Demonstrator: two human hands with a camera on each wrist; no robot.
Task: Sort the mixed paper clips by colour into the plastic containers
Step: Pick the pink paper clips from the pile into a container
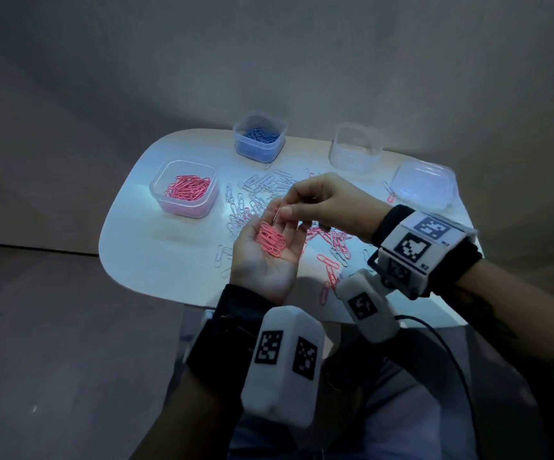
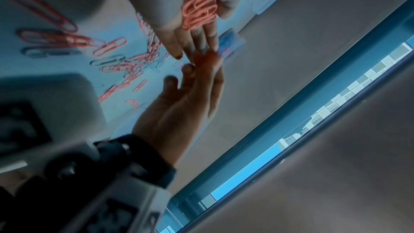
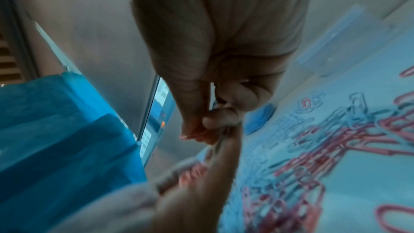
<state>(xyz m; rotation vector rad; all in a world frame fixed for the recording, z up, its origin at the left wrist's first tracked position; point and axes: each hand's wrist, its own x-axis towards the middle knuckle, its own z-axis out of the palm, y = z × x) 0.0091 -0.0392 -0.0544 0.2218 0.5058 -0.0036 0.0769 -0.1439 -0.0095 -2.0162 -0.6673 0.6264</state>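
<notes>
My left hand (image 1: pixel 256 257) lies palm up over the white table (image 1: pixel 156 260), fingers straight, carrying a bunch of pink paper clips (image 1: pixel 271 241) on the palm; the left wrist view shows that pink bunch (image 2: pixel 200 12) too. My right hand (image 1: pixel 285 212) reaches over the left fingertips and pinches one thin paper clip (image 1: pixel 277 214) between thumb and forefinger; its colour is unclear. The same pinch (image 3: pixel 215 128) shows in the right wrist view. Loose white clips (image 1: pixel 259 190) and pink clips (image 1: pixel 332 250) lie mixed under both hands.
A clear container with pink clips (image 1: pixel 184 187) stands at the left, and one with blue clips (image 1: pixel 259 137) at the back. An empty clear container (image 1: pixel 355 147) stands at the back right. Another clear plastic piece (image 1: pixel 423 185) is at the right edge.
</notes>
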